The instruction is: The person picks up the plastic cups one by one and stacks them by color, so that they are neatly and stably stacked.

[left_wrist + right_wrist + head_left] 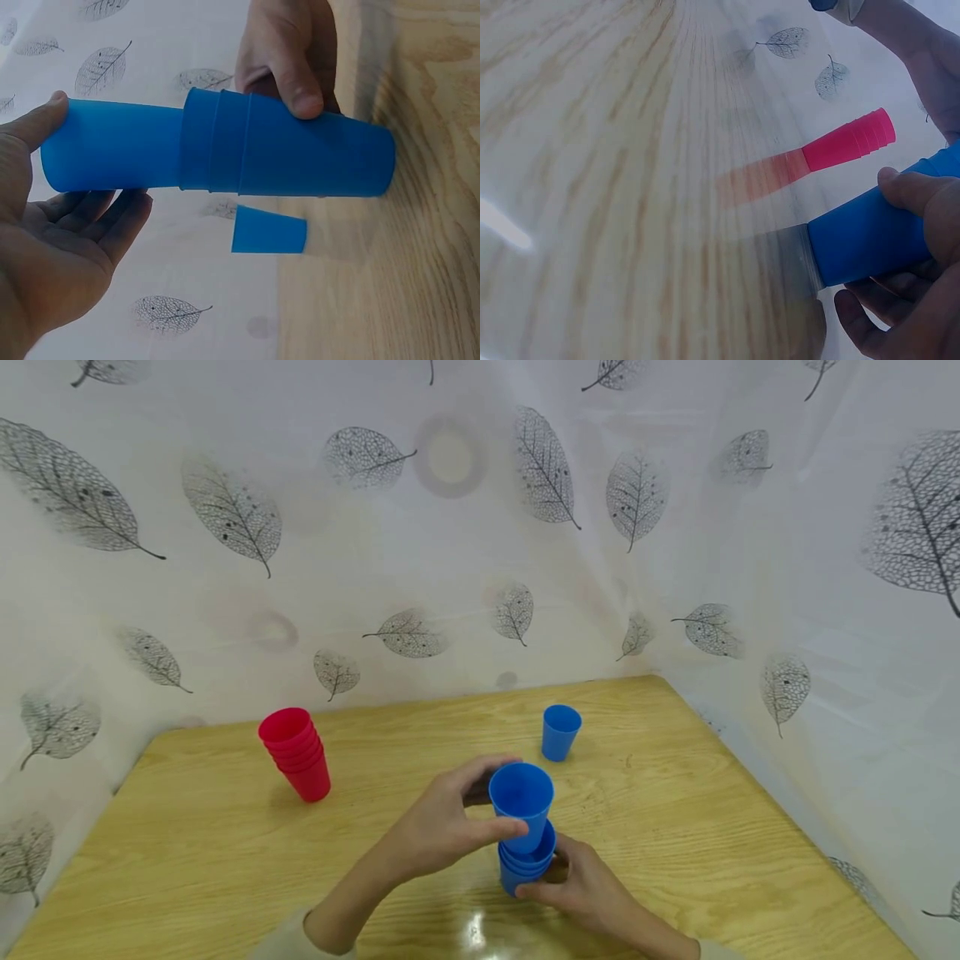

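My left hand [442, 827] holds a blue plastic cup [522, 787] near its rim, thumb on the near side and fingers behind. The cup's lower end sits inside the mouth of a stack of blue cups [516, 878], its wall standing well above their rims in the left wrist view. Around the stack, lower down, my right hand [588, 887] grips with thumb and fingers on opposite sides. The stack is upright, its base [840, 251] right at the tabletop in the right wrist view. Behind both hands a single blue cup [560, 739] stands upright, mouth up.
Toward the back left stands a stack of nested red cups [306, 768], mouths up. The wooden table [675, 793] ends at a pale leaf-print sheet [465, 552] that rises behind it and along the right side.
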{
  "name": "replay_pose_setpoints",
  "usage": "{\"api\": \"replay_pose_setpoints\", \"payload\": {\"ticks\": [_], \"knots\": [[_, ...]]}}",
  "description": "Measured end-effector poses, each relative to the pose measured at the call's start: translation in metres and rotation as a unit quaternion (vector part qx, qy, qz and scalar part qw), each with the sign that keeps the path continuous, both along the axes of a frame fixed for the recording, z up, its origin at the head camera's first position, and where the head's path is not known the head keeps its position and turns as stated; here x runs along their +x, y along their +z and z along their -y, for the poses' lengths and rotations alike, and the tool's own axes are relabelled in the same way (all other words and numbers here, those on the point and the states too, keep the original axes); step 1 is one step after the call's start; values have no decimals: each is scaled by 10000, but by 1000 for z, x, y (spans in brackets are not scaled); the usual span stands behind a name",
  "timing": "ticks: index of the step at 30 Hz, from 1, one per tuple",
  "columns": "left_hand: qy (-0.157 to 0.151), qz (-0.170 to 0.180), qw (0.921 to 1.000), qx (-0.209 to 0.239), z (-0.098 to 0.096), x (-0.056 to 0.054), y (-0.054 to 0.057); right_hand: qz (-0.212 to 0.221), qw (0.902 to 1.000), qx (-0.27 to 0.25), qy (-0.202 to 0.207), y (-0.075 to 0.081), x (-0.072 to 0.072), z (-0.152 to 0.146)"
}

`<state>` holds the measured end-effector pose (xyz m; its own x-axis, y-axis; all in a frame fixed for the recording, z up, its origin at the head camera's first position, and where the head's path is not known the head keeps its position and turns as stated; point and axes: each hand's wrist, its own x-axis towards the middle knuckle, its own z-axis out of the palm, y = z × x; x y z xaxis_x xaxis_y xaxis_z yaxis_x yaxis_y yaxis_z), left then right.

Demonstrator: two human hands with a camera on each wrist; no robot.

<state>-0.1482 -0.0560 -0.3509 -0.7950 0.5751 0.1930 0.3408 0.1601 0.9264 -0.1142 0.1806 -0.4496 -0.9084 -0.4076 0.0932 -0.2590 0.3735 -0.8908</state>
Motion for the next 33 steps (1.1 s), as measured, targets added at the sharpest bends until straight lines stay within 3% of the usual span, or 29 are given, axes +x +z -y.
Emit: {"api": "replay_pose_setpoints", "payload": {"ticks": [14,33], "knots": [[-125,71,9995,-268,-5,2,-7,55,9999,94,-23,0,1,0],[-61,90,9985,-538,-5,-1,-12,54,10000,6,64,1,0,0]]}}
